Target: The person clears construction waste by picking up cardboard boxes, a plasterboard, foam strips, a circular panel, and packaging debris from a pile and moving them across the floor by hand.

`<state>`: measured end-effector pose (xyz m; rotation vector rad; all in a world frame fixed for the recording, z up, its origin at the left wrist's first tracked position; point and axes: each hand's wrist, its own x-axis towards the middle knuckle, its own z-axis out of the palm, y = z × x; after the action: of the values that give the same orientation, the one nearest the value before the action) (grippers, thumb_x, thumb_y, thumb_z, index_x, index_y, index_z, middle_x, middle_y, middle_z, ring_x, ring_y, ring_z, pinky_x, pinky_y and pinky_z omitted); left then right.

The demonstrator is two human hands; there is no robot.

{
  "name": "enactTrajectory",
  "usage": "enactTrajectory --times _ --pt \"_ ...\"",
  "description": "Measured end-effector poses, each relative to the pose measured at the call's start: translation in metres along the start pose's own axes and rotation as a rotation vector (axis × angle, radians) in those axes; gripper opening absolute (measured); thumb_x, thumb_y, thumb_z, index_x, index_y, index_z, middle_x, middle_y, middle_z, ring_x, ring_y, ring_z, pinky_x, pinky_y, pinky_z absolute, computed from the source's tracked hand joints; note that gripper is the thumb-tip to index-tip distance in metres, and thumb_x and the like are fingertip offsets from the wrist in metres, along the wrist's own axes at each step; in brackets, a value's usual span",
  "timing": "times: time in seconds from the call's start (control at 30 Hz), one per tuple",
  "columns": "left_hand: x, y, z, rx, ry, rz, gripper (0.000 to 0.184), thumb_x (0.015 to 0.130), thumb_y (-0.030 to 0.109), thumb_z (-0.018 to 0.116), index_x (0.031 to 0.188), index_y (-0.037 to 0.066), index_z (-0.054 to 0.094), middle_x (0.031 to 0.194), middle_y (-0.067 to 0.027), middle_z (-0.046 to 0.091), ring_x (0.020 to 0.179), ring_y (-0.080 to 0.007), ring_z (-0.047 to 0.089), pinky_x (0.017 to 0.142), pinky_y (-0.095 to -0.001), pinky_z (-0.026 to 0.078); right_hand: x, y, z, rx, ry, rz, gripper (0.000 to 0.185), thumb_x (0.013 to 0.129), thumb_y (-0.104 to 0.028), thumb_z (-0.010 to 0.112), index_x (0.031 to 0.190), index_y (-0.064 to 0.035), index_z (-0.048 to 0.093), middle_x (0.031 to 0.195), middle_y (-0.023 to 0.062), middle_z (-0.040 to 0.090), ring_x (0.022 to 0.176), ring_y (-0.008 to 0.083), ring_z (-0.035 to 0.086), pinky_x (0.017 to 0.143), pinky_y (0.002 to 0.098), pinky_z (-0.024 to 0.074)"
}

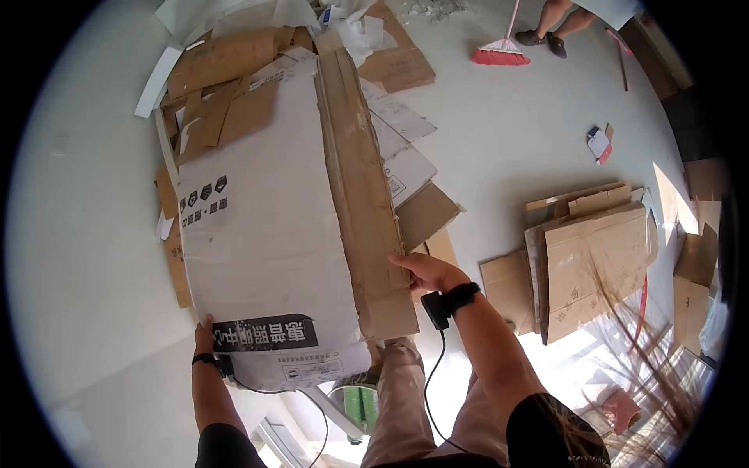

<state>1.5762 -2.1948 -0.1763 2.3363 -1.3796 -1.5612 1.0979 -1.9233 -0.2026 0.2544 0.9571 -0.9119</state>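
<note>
A large flattened cardboard sheet, white with black printing (265,210), lies over a pile of cardboard, with a long brown cardboard strip (359,187) along its right side. My left hand (204,337) grips the white sheet's lower left edge, its fingers partly hidden beneath. At the brown strip's right edge, my right hand (425,271) has its thumb on top and its fingers underneath. Smaller brown pieces (234,109) rest on the sheet's upper left part. Other flat pieces (427,214) stick out from under the right side.
Stacked flattened cardboard (597,257) stands at the right. A red broom (501,54) touches the floor near another person's feet (544,40) at the top. A small box (599,145) lies on the floor. Below the sheet is a container with green items (361,413).
</note>
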Motion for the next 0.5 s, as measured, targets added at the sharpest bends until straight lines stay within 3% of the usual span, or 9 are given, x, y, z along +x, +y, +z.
enactTrajectory --times 0.07,0.1,0.17,0.2,0.27,0.33,0.4,0.5 --pt "0.029 -0.022 -0.016 0.234 0.113 -0.003 0.07 0.081 0.051 0.047 0.118 -0.008 0.036 0.103 -0.0178 0.053 0.083 -0.0246 0.058 0.065 -0.0333 0.051 -0.003 -0.011 0.002 -0.221 0.105 0.065 0.047 0.08 -0.037 0.056 0.111 -0.0015 0.05 0.1 0.0066 0.06 0.084 0.0196 0.061 0.076 0.029 0.0493" --pt "0.03 -0.021 -0.019 0.319 0.167 -0.031 0.073 0.08 0.053 0.045 0.119 -0.008 0.035 0.105 -0.0189 0.052 0.086 -0.0256 0.057 0.067 -0.0346 0.051 -0.003 -0.012 0.006 -0.311 0.142 0.025 0.044 0.079 -0.034 0.057 0.109 -0.0024 0.052 0.094 0.0069 0.062 0.077 0.0204 0.062 0.068 0.0302 0.0511" --pt "0.006 0.003 -0.006 0.386 0.184 -0.144 0.081 0.079 0.06 0.04 0.122 -0.008 0.029 0.11 -0.0218 0.048 0.093 -0.0293 0.054 0.074 -0.0382 0.048 0.024 -0.013 0.008 -0.914 0.251 0.076 0.044 0.079 -0.033 0.057 0.11 -0.0025 0.05 0.1 0.0072 0.059 0.079 0.0208 0.06 0.069 0.0317 0.049" --pt "0.008 -0.001 -0.005 0.262 0.181 -0.154 0.079 0.08 0.058 0.042 0.124 -0.006 0.027 0.111 -0.0211 0.049 0.096 -0.0308 0.052 0.078 -0.0407 0.046 0.036 -0.011 0.013 -1.219 0.295 0.091 0.044 0.079 -0.032 0.058 0.111 -0.0026 0.049 0.104 0.0073 0.058 0.08 0.021 0.059 0.07 0.0325 0.048" --pt "0.029 -0.024 -0.013 0.279 0.236 -0.031 0.077 0.081 0.055 0.044 0.125 -0.005 0.026 0.114 -0.0224 0.047 0.1 -0.032 0.051 0.081 -0.0406 0.043 0.04 0.009 0.036 -0.988 0.439 -0.256 0.046 0.076 -0.03 0.059 0.112 -0.0034 0.048 0.103 0.0075 0.057 0.078 0.02 0.058 0.064 0.0326 0.0474" --pt "0.049 -0.05 -0.019 0.355 0.311 0.039 0.076 0.081 0.054 0.045 0.126 -0.004 0.025 0.115 -0.0232 0.047 0.102 -0.0324 0.049 0.084 -0.0394 0.042 0.054 0.009 0.055 -0.606 0.476 -0.457 0.048 0.074 -0.027 0.06 0.113 -0.004 0.047 0.102 0.0077 0.056 0.079 0.0192 0.057 0.062 0.033 0.0468" --pt "0.054 -0.063 -0.023 0.372 0.325 0.072 0.075 0.081 0.053 0.045 0.127 -0.003 0.025 0.116 -0.024 0.046 0.104 -0.0327 0.048 0.086 -0.0379 0.04 0.073 0.003 0.066 -0.085 0.416 -0.471 0.048 0.073 -0.022 0.06 0.115 -0.0045 0.046 0.101 0.0078 0.056 0.083 0.0186 0.055 0.063 0.0338 0.0461" --pt "0.041 -0.038 -0.006 0.292 0.259 0.081 0.073 0.082 0.051 0.046 0.127 -0.002 0.026 0.116 -0.0244 0.046 0.106 -0.0325 0.047 0.087 -0.0359 0.039 0.08 -0.036 0.091 -0.322 0.475 -0.26 0.047 0.073 -0.013 0.057 0.117 -0.0045 0.044 0.099 0.0082 0.055 0.087 0.0186 0.053 0.067 0.0326 0.0448"
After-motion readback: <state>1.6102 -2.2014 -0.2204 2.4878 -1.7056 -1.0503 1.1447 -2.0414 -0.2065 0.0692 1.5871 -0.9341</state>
